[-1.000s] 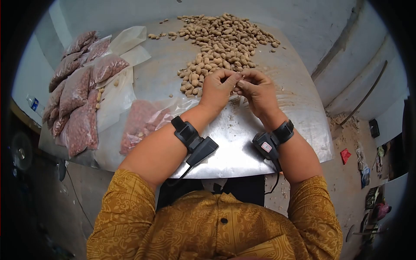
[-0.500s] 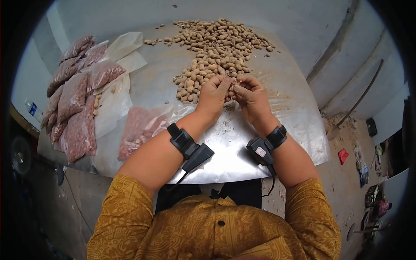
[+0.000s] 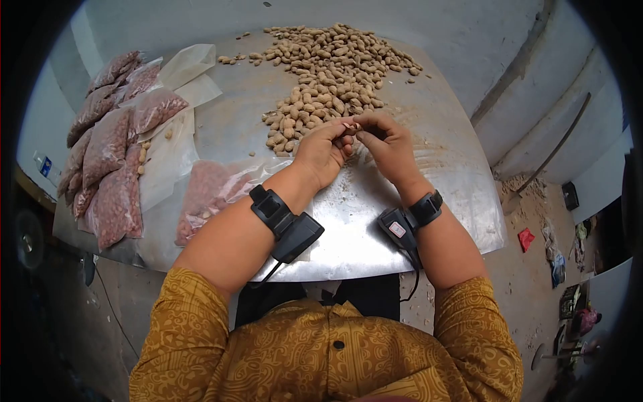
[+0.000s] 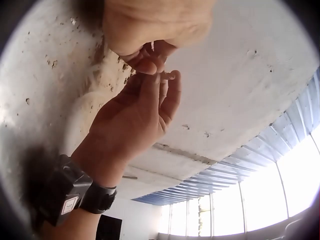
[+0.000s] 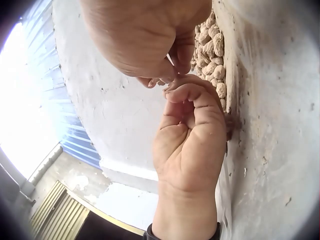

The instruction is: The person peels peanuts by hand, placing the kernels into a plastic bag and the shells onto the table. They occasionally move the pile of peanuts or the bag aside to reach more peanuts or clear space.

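Observation:
Both hands meet over the near edge of a heap of unshelled peanuts on the metal table. Between their fingertips is a small peanut, largely covered by fingers. My left hand has its palm turned inward and fingers curled, with thumb and forefinger at the peanut. From the other side, my right hand pinches it between thumb and forefinger. The right wrist view shows the left hand with its fingers bent over toward the thumb. In the left wrist view, the right hand's fingertips touch the left hand's.
Filled bags of reddish kernels are stacked at the table's left. A partly filled clear bag lies beside the left forearm. Flat plastic bags and a few loose peanuts lie between. The metal table has a curved front edge.
The left hand has rolled, its palm and curled fingers now showing more. The right thumb has drawn back from the left fingers. The whole head view has shifted slightly.

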Tool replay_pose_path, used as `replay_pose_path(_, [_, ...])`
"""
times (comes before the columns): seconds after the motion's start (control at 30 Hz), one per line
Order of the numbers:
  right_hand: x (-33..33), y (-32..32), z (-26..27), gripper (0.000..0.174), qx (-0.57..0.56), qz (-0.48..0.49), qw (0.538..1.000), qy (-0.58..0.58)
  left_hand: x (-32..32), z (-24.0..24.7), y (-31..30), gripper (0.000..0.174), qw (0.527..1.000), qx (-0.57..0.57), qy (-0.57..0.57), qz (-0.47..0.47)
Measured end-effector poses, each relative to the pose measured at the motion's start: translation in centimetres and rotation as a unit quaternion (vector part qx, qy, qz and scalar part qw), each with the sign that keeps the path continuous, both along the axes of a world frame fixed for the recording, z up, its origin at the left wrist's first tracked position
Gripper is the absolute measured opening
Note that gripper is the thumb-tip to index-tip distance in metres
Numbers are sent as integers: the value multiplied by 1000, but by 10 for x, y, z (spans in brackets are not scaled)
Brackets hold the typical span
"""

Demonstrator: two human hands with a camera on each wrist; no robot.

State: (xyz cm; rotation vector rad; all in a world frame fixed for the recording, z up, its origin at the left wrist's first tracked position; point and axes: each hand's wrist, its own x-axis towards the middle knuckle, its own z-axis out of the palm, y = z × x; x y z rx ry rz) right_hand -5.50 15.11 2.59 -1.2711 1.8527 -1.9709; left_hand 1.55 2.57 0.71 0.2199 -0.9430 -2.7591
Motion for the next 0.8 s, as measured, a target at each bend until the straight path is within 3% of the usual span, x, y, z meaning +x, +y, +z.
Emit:
replay_pose_path(0.2, [-21, 10, 1, 22, -11, 10, 991, -130, 4, 1, 5, 19, 966, -258, -20, 19])
replay_pose_path(0.4, [-35, 19, 4, 22, -5, 98, 967, -236, 12, 9, 13, 23, 938, -343, 8, 54])
replay_pose_path(0.6, [-32, 20, 7, 18, 59, 88, 978, -179, 8, 0, 8, 25, 892, -432, 59, 119])
replay_pose_path(0.8, [-22, 18, 12, 15, 96, 56, 982, -149, 9, 2, 2, 22, 873, -476, 46, 93])
